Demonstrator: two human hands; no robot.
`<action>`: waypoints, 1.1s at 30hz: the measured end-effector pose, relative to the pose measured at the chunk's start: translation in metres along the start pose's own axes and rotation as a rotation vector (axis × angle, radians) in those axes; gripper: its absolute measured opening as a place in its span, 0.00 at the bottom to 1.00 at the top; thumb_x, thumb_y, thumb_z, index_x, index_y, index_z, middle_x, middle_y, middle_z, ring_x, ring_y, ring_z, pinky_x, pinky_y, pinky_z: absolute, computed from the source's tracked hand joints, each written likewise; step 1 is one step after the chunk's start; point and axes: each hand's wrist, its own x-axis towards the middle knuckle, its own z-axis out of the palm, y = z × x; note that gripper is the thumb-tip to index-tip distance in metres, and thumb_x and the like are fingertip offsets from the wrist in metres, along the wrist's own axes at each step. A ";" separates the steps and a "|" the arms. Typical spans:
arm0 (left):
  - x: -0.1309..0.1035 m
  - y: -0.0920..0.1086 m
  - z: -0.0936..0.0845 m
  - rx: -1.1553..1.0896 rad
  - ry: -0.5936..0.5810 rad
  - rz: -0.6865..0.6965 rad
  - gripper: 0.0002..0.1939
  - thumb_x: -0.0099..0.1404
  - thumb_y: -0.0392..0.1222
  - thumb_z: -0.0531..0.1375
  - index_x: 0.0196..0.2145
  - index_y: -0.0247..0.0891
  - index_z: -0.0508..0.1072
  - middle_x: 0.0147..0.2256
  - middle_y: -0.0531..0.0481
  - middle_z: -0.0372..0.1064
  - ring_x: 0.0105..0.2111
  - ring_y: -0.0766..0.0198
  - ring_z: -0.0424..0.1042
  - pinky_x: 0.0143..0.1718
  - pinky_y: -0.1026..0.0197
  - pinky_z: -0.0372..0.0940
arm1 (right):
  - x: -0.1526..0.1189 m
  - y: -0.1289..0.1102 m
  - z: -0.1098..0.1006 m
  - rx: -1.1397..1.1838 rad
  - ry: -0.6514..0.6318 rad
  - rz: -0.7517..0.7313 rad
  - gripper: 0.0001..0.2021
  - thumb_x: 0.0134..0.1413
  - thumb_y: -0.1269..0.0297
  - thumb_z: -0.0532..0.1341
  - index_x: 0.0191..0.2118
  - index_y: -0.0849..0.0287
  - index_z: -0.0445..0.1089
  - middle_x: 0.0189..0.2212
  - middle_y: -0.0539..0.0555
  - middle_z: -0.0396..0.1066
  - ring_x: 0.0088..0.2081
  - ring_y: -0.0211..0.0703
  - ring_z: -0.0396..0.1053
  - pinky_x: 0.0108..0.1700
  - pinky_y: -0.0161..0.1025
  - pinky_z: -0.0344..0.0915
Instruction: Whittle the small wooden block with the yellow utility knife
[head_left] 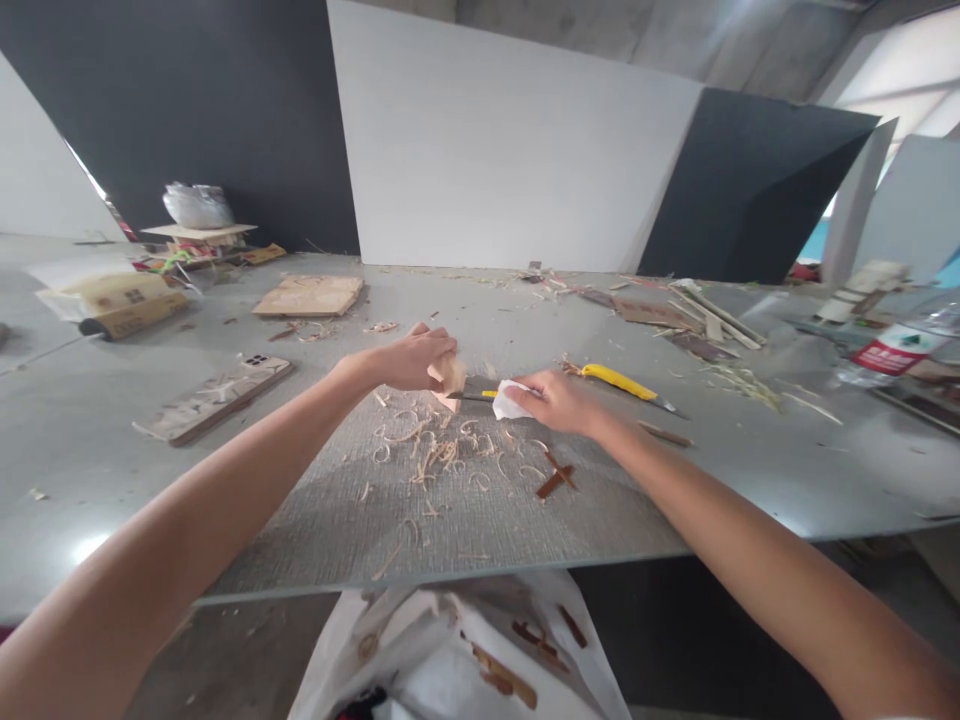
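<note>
My left hand (421, 358) is wrapped round a small pale wooden block (450, 378) above the middle of the table. Facing it from the right, my right hand (559, 400) is closed on a knife whose handle is wrapped in white material (514, 399). The knife's thin blade (474, 396) points left and meets the lower part of the block. Curled wood shavings (442, 455) lie below both hands on a grey textured mat (337, 530). Two crossed brown strips (555, 478) rest on the mat to the right of the shavings.
A yellow cutter (619, 381) lies beyond my right hand. On the left are a phone (225, 398), a wooden board (309, 296) and a yellowish package (112, 300). Wood scraps (712, 320) and a bottle (900, 345) are at the right. Upright panels (510, 140) stand behind.
</note>
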 end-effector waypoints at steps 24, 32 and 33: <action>0.002 -0.013 0.006 0.080 0.051 0.045 0.23 0.54 0.53 0.58 0.45 0.42 0.61 0.46 0.45 0.59 0.47 0.52 0.55 0.47 0.53 0.55 | 0.006 0.004 0.006 -0.023 -0.025 -0.008 0.24 0.58 0.49 0.47 0.29 0.60 0.72 0.21 0.52 0.66 0.23 0.37 0.58 0.25 0.36 0.49; -0.002 -0.021 0.008 0.011 0.048 0.041 0.23 0.53 0.50 0.59 0.46 0.42 0.60 0.47 0.45 0.59 0.49 0.53 0.55 0.48 0.53 0.56 | 0.004 0.001 0.008 -0.025 -0.059 -0.053 0.24 0.58 0.49 0.47 0.27 0.60 0.71 0.18 0.50 0.62 0.21 0.35 0.55 0.25 0.35 0.46; -0.003 -0.021 0.007 -0.009 0.047 0.063 0.23 0.53 0.49 0.59 0.46 0.42 0.60 0.48 0.45 0.59 0.50 0.53 0.54 0.48 0.54 0.56 | 0.003 0.000 0.007 0.000 -0.052 -0.066 0.24 0.58 0.49 0.47 0.28 0.61 0.71 0.19 0.50 0.62 0.21 0.34 0.55 0.25 0.35 0.46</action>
